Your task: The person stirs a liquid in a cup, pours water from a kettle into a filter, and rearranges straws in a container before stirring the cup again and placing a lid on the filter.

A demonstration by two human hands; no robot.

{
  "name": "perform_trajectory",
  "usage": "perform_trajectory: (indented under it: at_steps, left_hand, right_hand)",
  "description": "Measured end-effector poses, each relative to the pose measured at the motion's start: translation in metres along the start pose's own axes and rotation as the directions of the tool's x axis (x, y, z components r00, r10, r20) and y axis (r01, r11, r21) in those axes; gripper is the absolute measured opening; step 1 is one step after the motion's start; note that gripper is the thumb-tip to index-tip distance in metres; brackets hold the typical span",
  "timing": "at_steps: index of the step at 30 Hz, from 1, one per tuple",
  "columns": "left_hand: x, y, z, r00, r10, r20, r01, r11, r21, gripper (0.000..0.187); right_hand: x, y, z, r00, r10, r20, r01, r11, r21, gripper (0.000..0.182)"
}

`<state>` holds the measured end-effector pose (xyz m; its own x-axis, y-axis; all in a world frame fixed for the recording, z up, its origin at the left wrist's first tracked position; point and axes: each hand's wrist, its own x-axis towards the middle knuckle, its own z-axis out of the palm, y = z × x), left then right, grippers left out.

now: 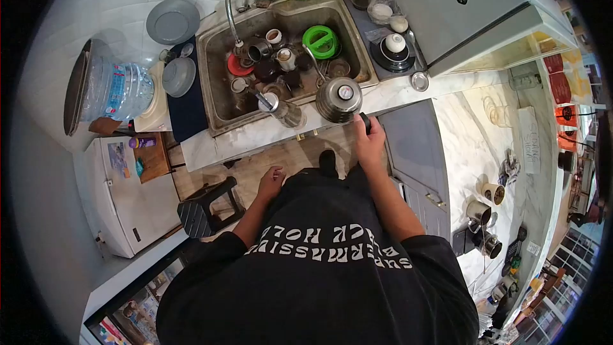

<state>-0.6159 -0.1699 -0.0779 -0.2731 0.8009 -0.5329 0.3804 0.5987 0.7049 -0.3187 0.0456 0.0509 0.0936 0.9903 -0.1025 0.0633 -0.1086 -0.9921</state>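
Observation:
My right hand (369,143) is closed round the black handle of a gooseneck kettle (338,100), which has a round dial on its lid. The kettle is at the front edge of the sink (214,105). My left hand (272,182) hangs low beside my body, its fingers curled; whether it holds anything is hidden. Left of the kettle stands a glass jar (290,114) with a metal top. Several dirty cups, a red lid (237,66) and a green strainer-like item (320,42) lie in the sink.
A curved faucet (228,9) rises behind the sink. Grey plates (173,21) are at the left. A black stool (211,207) stands on the floor at lower left. On the right counter (460,134) are metal pitchers (478,211) and glasses. A fridge (460,0) stands at upper right.

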Motion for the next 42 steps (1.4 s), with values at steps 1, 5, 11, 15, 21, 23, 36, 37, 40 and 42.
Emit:
perform_trajectory:
  at_steps: [1, 5, 11, 15, 21, 23, 36, 37, 40, 42]
  left_hand:
    - [0.001, -0.001, 0.0, 1.0, 0.006, -0.008, -0.006, 1.0, 0.009, 0.045]
    - [-0.001, 0.011, -0.004, 0.999, -0.031, 0.008, 0.031, 0.999, 0.018, 0.046]
    - [0.014, 0.003, -0.004, 0.999, 0.002, 0.047, -0.006, 0.997, 0.079, 0.046]
    - [0.014, 0.005, 0.001, 1.0, 0.014, 0.027, -0.016, 0.998, 0.068, 0.047]
    - [0.016, 0.012, 0.005, 0.998, 0.017, 0.066, -0.024, 0.993, 0.113, 0.047]
    - [0.018, 0.012, 0.007, 0.998, 0.02, 0.067, -0.028, 0.993, 0.118, 0.046]
    - [0.045, 0.074, 0.072, 0.935, 0.189, 0.301, -0.26, 0.942, 0.214, 0.041]
    - [0.042, 0.082, 0.084, 0.923, 0.197, 0.331, -0.274, 0.94, 0.204, 0.041]
    - [0.028, 0.101, 0.129, 0.876, 0.263, 0.404, -0.347, 0.926, 0.149, 0.04]
    - [0.019, 0.115, 0.163, 0.833, 0.3, 0.465, -0.404, 0.904, 0.14, 0.038]
  right_hand:
    - [-0.001, -0.001, 0.002, 1.0, 0.003, -0.019, -0.003, 1.0, -0.003, 0.031]
    - [-0.001, -0.005, 0.008, 0.998, -0.023, -0.055, 0.022, 1.0, -0.018, 0.039]
    - [-0.002, -0.018, 0.003, 0.999, -0.038, -0.013, 0.036, 0.995, -0.088, 0.034]
    - [0.0, 0.004, -0.002, 0.987, -0.158, -0.001, 0.157, 0.977, -0.144, 0.034]
    - [-0.017, 0.003, -0.033, 0.99, -0.142, 0.001, 0.141, 0.98, -0.139, 0.054]
    - [-0.027, 0.018, -0.049, 0.988, -0.146, -0.051, 0.139, 0.984, -0.114, 0.052]
    - [-0.152, 0.064, -0.18, 0.906, 0.187, -0.381, -0.172, 0.982, 0.073, 0.037]
    - [-0.165, 0.065, -0.194, 0.892, 0.205, -0.403, -0.186, 0.979, 0.086, 0.036]
    - [-0.218, 0.059, -0.235, 0.837, 0.255, -0.484, -0.224, 0.967, 0.122, 0.031]
    - [-0.257, 0.063, -0.264, 0.794, 0.276, -0.542, -0.232, 0.961, 0.15, 0.031]
